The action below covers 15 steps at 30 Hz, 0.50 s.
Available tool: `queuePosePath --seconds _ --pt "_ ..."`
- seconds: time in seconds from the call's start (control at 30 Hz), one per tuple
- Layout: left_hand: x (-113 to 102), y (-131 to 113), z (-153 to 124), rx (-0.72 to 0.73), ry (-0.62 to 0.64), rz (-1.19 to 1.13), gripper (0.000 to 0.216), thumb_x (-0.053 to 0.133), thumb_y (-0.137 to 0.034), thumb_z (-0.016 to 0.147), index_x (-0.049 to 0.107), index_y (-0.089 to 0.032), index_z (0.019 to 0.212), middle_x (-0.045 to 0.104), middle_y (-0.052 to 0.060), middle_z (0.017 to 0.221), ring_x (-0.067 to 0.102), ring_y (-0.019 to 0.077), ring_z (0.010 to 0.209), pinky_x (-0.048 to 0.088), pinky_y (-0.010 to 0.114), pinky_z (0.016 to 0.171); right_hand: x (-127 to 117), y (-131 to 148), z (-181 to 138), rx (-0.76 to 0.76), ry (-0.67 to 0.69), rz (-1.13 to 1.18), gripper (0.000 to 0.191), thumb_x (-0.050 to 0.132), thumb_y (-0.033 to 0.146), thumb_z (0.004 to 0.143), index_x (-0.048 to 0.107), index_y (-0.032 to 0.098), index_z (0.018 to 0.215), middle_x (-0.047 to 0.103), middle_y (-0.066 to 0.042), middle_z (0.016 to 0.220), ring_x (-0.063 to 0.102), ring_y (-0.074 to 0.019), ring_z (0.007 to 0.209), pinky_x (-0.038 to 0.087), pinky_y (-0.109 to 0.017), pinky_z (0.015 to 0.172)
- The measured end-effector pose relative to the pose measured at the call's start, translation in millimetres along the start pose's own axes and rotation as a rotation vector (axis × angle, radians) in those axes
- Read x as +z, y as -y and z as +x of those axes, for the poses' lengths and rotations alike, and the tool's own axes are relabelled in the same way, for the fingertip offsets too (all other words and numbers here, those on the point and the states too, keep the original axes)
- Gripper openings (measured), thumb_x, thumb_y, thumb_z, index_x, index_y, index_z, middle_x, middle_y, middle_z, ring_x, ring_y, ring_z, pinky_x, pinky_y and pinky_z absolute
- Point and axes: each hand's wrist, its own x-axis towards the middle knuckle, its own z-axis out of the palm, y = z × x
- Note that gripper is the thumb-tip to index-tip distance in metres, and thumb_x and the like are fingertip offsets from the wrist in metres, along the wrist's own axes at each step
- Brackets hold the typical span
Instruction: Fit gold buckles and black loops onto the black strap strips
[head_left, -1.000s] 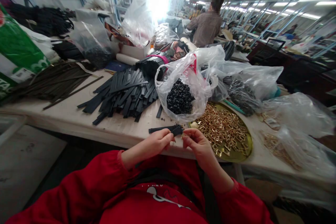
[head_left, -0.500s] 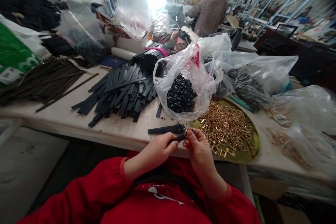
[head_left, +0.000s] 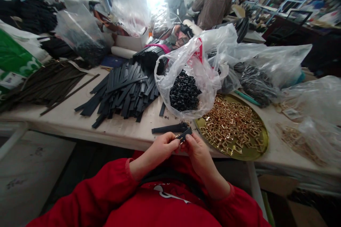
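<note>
A long, cream-topped worktable point(head_left: 128, 133) stretches beyond the fingers and off to both sides of them. On it, ahead and to the left of them, I see a fanned heap of flat black strips point(head_left: 125, 94); straight ahead, a crumpled clear plastic bag point(head_left: 209, 87) gapes around small black rings point(head_left: 185, 94); just right of them sits a round gold-coloured tray point(head_left: 257, 152) piled with gold metal buckles point(head_left: 231, 124). Both hands nearly meet at the table's edge: the left hand point(head_left: 163, 145) and right hand point(head_left: 198, 150) pinch a short flat black strip point(head_left: 186, 134) between them, thumbs uppermost. A few black straps point(head_left: 167, 128) lie just past the left fingertips. Smallest, a gold metal piece point(head_left: 182, 142) glints by the held strip.
</note>
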Motion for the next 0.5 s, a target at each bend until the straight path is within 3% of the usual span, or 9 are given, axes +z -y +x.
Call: queuePosePath --seconds 0.13,0.3,0.5 --pt "0.4 5.3 -5.9 -0.008 -0.003 0.086 0.016 0.048 -0.032 0.073 0.045 -0.017 0.067 0.044 -0.006 0.055 0.033 0.0058 0.044 0.024 0.018 0.04 -2.8 -2.8 -7.3 -0.202 -0.073 -0.358 0.018 0.057 0.036 0.076 0.053 0.018 0.076 0.056 0.001 0.068 0.051 -0.0125 0.062 0.042 -0.025 0.06" --pt "0.1 5.9 -20.9 0.176 -0.082 0.275 0.019 0.048 -0.033 0.076 0.048 -0.017 0.066 0.05 -0.004 0.058 0.043 0.0091 0.055 0.033 0.019 0.05 -6.1 3.2 -16.0 -0.417 -0.102 -0.613 0.014 0.059 0.032 0.075 0.052 0.019 0.073 0.051 0.002 0.066 0.047 -0.0127 0.061 0.039 -0.024 0.058" --pt "-9.4 -2.1 -30.2 0.165 -0.024 0.299 0.027 0.051 -0.043 0.076 0.047 -0.017 0.072 0.051 -0.005 0.055 0.045 0.0089 0.045 0.032 0.02 0.043 3.2 22.0 -24.1 -0.341 0.098 -0.498 0.019 0.055 0.038 0.078 0.051 0.02 0.074 0.05 0.002 0.063 0.046 -0.0113 0.057 0.037 -0.022 0.053"
